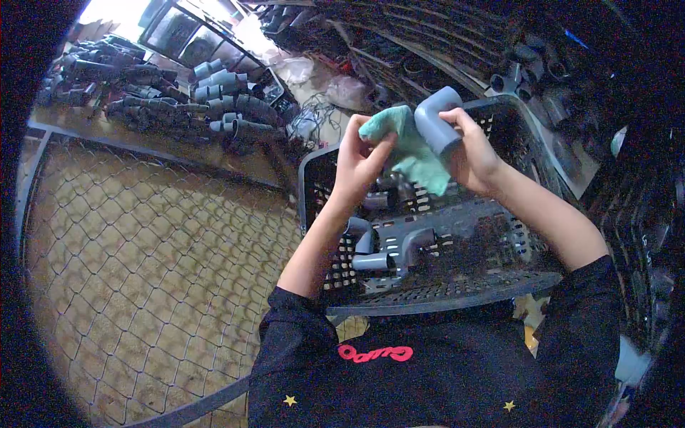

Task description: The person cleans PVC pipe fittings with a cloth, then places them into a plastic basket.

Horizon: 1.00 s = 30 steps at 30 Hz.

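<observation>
Above a black plastic basket, my left hand is closed on a green cloth, which hangs down between my two hands. My right hand is closed around a grey pipe elbow, its thumb over the upper side and its other fingers partly hidden. The cloth touches or lies very near the left side of the elbow. Below, several grey pipe elbows lie in the basket, mostly toward its left side.
On the left is a wire mesh surface with a metal frame. Piles of grey pipe fittings lie at the upper left. Plastic bags sit beyond the basket. Dark stacked racks and more fittings stand at the back right.
</observation>
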### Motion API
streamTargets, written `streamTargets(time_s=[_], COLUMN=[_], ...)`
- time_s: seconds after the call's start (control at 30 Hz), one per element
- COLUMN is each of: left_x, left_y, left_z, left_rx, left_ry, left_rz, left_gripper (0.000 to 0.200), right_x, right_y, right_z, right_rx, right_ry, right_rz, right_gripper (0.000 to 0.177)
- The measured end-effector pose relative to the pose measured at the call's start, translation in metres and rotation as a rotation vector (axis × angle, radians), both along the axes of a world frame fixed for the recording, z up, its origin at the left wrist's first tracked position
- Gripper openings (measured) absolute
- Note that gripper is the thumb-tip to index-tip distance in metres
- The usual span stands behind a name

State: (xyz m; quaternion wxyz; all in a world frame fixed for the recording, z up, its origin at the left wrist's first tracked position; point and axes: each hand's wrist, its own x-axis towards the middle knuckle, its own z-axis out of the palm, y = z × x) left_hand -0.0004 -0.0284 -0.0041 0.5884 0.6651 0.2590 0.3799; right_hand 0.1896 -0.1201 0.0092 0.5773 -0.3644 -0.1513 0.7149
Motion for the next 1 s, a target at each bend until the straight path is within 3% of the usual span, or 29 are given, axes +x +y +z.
streamTargets(time_s=[0.1, 0.23, 0.37, 0.47, 0.6, 0.67, 0.73, 0.77, 0.83, 1.0], left_x=[0.000, -0.001, 0.007, 0.004, -0.006, -0.006, 0.000, 0.000, 0.003, 0.016], left_y=[0.003, 0.003, -0.018, -0.004, -0.007, -0.002, -0.019, -0.019, -0.026, -0.041], left_z=[-0.001, 0.019, 0.024, 0.012, 0.027, 0.020, 0.020, 0.016, 0.019, 0.016], left_rx=[0.408, 1.082, 1.305, 1.419, 1.111, 1.071, 0.673, 0.831, 1.134, 1.137], left_ry=[0.052, 0.343, 0.546, 0.522, 0.352, 0.218, 0.143, 0.165, 0.234, 0.292], left_rz=[0.101, -0.094, 0.022, 0.001, 0.007, 0.199, 0.378, 0.307, 0.164, -0.126], left_gripper=[0.034, 0.048, 0.050, 0.051, 0.053, 0.052, 0.050, 0.051, 0.051, 0.042], right_x=[0.003, 0.010, 0.014, 0.012, 0.010, 0.007, -0.003, -0.005, -0.006, 0.003], right_y=[0.002, 0.004, 0.001, 0.007, -0.001, -0.001, -0.006, -0.004, 0.000, 0.002], right_z=[0.000, 0.000, 0.006, -0.003, 0.008, 0.006, 0.020, 0.014, 0.002, -0.023], right_rx=[0.002, 0.047, 0.055, 0.057, -0.074, -0.055, -0.021, 0.011, 0.018, -0.082], right_ry=[0.052, 0.200, 0.175, 0.154, -0.101, -0.065, -0.093, -0.177, -0.073, -0.107], right_rz=[-0.034, -0.037, -0.066, -0.039, 0.079, 0.109, 0.114, 0.130, 0.099, 0.030], right_gripper=[0.047, 0.047, 0.048, 0.047, 0.046, 0.042, 0.039, 0.036, 0.034, 0.053])
